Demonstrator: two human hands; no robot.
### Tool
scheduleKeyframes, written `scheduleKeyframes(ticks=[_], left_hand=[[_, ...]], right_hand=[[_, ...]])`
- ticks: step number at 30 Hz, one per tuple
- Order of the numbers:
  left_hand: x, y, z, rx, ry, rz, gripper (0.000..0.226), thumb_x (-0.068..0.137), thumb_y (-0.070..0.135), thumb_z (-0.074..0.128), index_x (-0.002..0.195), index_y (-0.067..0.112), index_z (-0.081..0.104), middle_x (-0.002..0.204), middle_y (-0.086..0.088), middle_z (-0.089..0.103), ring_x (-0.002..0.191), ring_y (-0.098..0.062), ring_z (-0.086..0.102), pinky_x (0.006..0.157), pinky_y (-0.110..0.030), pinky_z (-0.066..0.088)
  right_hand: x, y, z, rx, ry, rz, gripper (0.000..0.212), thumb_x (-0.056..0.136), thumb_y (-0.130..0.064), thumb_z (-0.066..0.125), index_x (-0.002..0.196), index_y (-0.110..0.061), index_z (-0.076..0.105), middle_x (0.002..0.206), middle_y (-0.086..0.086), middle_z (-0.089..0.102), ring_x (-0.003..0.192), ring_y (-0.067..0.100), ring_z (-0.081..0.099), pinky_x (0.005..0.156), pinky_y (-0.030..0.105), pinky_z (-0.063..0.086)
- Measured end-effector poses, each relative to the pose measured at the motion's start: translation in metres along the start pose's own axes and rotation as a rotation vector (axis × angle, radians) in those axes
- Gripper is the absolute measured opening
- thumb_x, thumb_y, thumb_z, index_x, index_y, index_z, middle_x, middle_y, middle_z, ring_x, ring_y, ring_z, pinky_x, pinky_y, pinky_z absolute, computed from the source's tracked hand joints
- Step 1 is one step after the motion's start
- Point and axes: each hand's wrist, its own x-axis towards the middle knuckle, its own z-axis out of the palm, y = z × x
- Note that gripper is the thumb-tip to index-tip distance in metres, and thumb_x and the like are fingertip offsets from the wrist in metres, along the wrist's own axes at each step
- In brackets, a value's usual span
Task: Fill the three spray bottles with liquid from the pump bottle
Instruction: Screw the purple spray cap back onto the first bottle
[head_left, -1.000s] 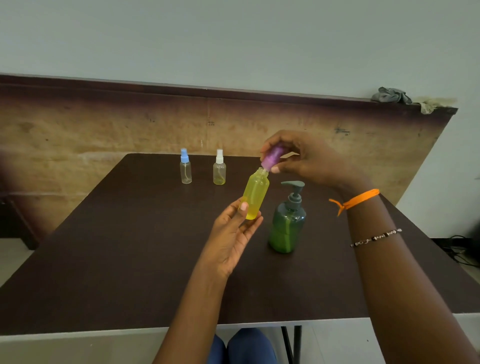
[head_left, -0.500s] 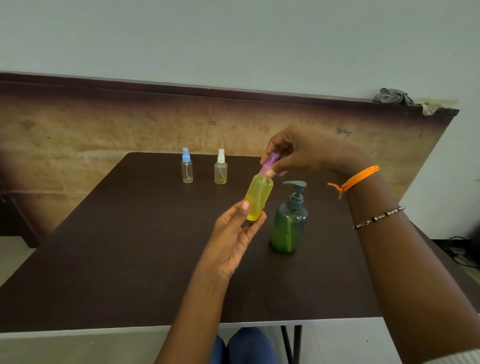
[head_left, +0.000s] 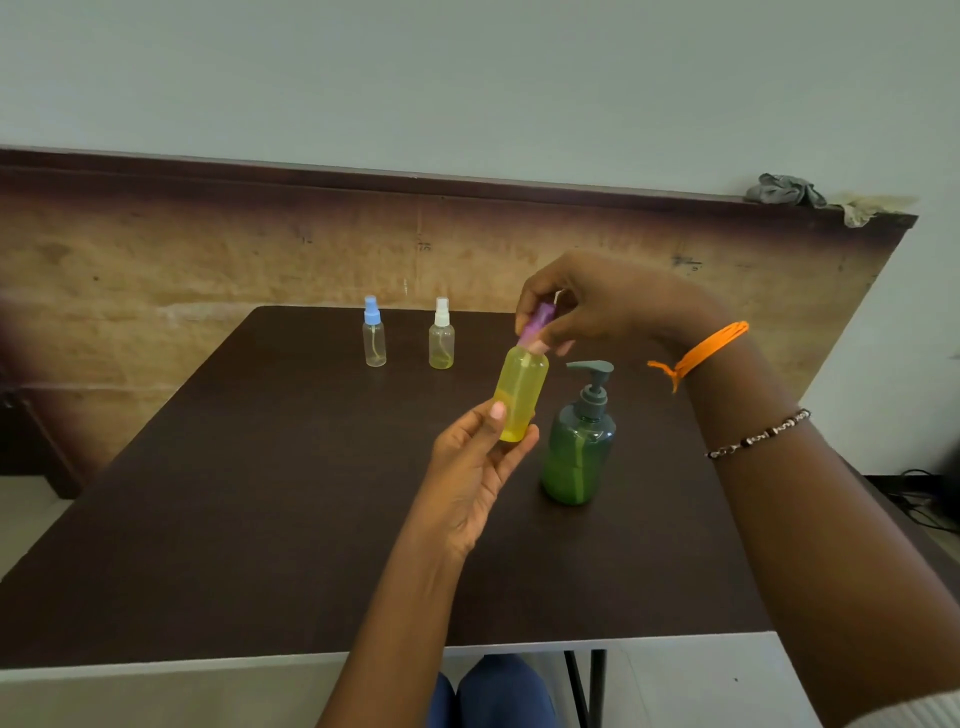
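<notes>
My left hand (head_left: 480, 467) grips the lower body of the yellow spray bottle (head_left: 521, 392), held up over the table (head_left: 234, 519) and tilted a bit right at the top. My right hand (head_left: 587, 306) pinches its purple spray cap (head_left: 537, 325) at the neck. Looks like I'm screwing the cap on or off, can't tell which. To do it well: keep the bottle near upright so nothing spills, twist with the fingertips only, left hand firm but not squeezing. Bottle looks almost full of yellow liquid. Just right of it stands the green pump bottle (head_left: 579, 447), about half full. Far back: blue-capped spray bottle (head_left: 374, 338) nearly empty, white-capped spray bottle (head_left: 441, 340) with a little liquid.
</notes>
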Motion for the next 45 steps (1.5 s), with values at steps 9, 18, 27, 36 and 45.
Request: scheduleKeyframes(ticks=[9, 18, 27, 36, 45], left_hand=[[-0.004, -0.006, 0.011, -0.104, 0.007, 0.065, 0.019, 0.091, 0.011, 0.049, 0.101, -0.001, 0.061, 0.097, -0.014, 0.068, 0.082, -0.014, 0.070, 0.071, -0.022, 0.056], [-0.001, 0.007, 0.009, -0.178, -0.004, 0.044, 0.025, 0.086, 0.014, 0.054, 0.103, -0.002, 0.061, 0.101, -0.016, 0.068, 0.091, -0.016, 0.069, 0.070, -0.022, 0.056], [0.000, 0.006, 0.008, -0.064, -0.005, 0.135, 0.024, 0.089, 0.013, 0.050, 0.107, 0.001, 0.060, 0.096, -0.010, 0.069, 0.085, -0.015, 0.070, 0.073, -0.023, 0.056], [-0.001, 0.014, 0.008, -0.130, -0.064, 0.027, 0.035, 0.064, 0.022, 0.067, 0.091, 0.000, 0.070, 0.087, -0.014, 0.072, 0.082, -0.016, 0.071, 0.063, -0.022, 0.056], [0.002, 0.007, 0.004, 0.213, 0.006, 0.227, 0.023, 0.096, 0.022, 0.041, 0.106, 0.009, 0.057, 0.086, -0.005, 0.060, 0.071, -0.008, 0.056, 0.066, -0.018, 0.053]], right_hand=[[0.003, -0.009, 0.011, -0.214, 0.211, 0.159, 0.055, 0.084, -0.056, 0.058, 0.050, -0.013, 0.051, 0.041, -0.003, 0.045, 0.039, 0.008, 0.040, 0.047, 0.023, 0.032], [-0.010, 0.004, 0.013, 0.532, 0.140, -0.114, 0.030, 0.084, 0.006, 0.062, 0.106, -0.014, 0.062, 0.101, 0.005, 0.067, 0.087, 0.004, 0.066, 0.081, 0.018, 0.052], [-0.006, -0.010, 0.045, 0.588, 0.501, 0.061, 0.017, 0.079, -0.018, 0.076, 0.089, -0.011, 0.064, 0.076, -0.003, 0.063, 0.064, -0.002, 0.055, 0.060, 0.010, 0.042], [-0.010, 0.001, 0.053, 1.067, 0.372, -0.128, 0.022, 0.077, -0.005, 0.064, 0.099, -0.004, 0.065, 0.086, 0.001, 0.073, 0.087, 0.010, 0.068, 0.084, 0.020, 0.051], [-0.005, -0.014, 0.079, 1.026, 0.716, 0.067, 0.024, 0.078, -0.005, 0.073, 0.101, -0.006, 0.069, 0.089, 0.003, 0.072, 0.081, 0.004, 0.067, 0.071, 0.011, 0.048]])
